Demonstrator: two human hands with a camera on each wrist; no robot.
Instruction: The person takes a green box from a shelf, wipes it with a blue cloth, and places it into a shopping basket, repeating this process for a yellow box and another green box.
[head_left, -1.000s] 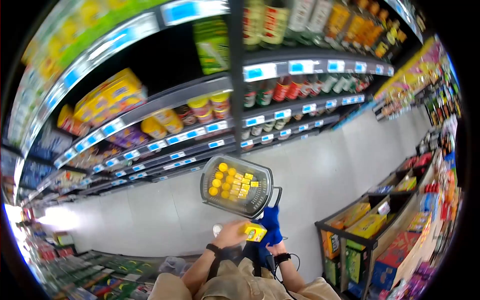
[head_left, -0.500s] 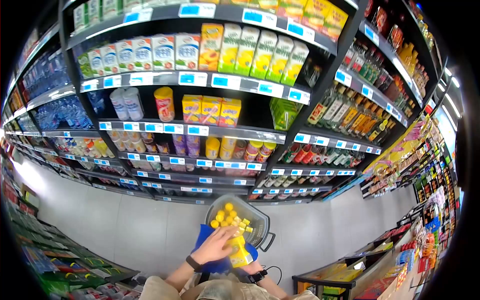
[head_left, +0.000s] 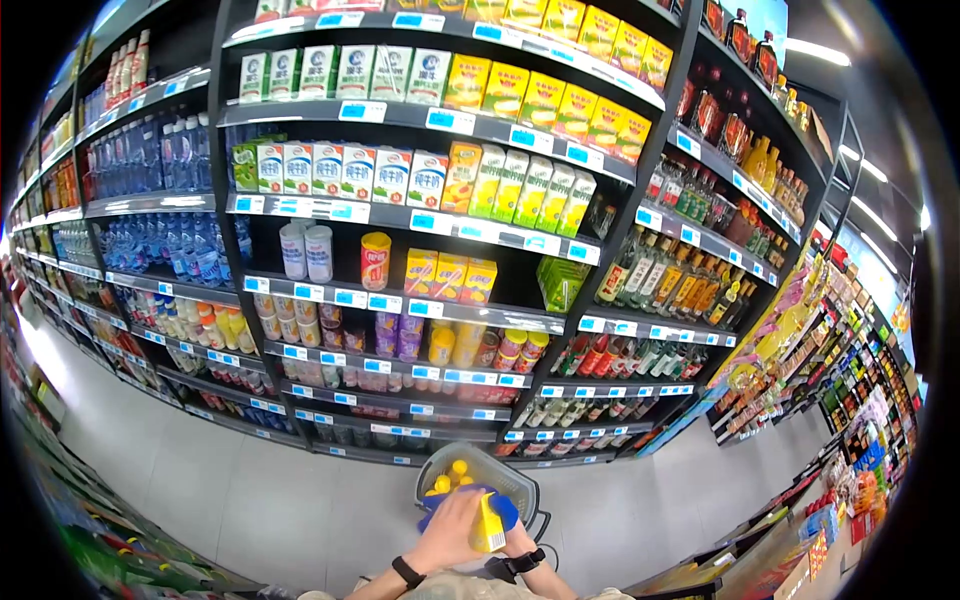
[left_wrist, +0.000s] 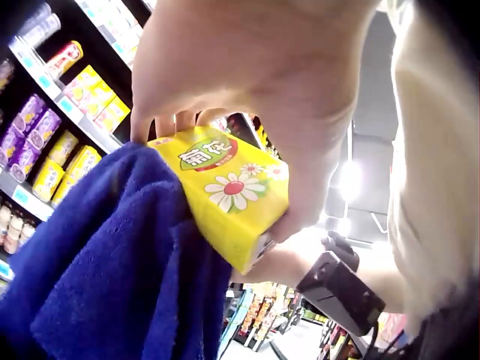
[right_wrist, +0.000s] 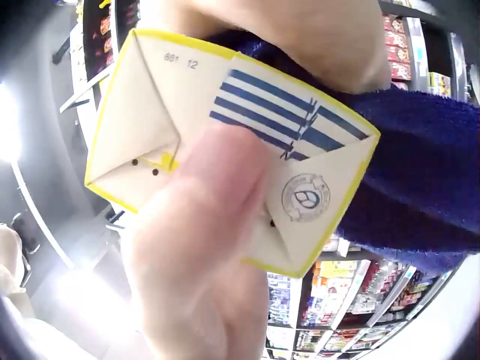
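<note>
My left hand (head_left: pixel 450 528) grips a yellow drink carton (head_left: pixel 490 527) with white daisies on its side. In the left wrist view the hand arches over the carton (left_wrist: pixel 232 184), fingers at one end and thumb at the other. The right wrist view shows the carton's pale folded end (right_wrist: pixel 199 82), with a thumb (right_wrist: pixel 214 187) over it. A blue cloth (left_wrist: pixel 127 255) lies against the carton's side. My right hand (head_left: pixel 522 543) holds this cloth behind the carton; its fingers are partly hidden by cloth.
A grey basket (head_left: pixel 510 480) with yellow-topped items (head_left: pixel 459 468) stands on the floor just beyond the hands. Ahead rises a long shelf unit stocked with milk cartons (head_left: pixel 390 175), yellow boxes (head_left: pixel 450 275) and bottles (head_left: pixel 680 275). More stocked displays stand at the right.
The head view has tilted up from basket to shelves. My hands have come together, bringing the cloth from beside the carton against it; the carton has turned in my left hand.
</note>
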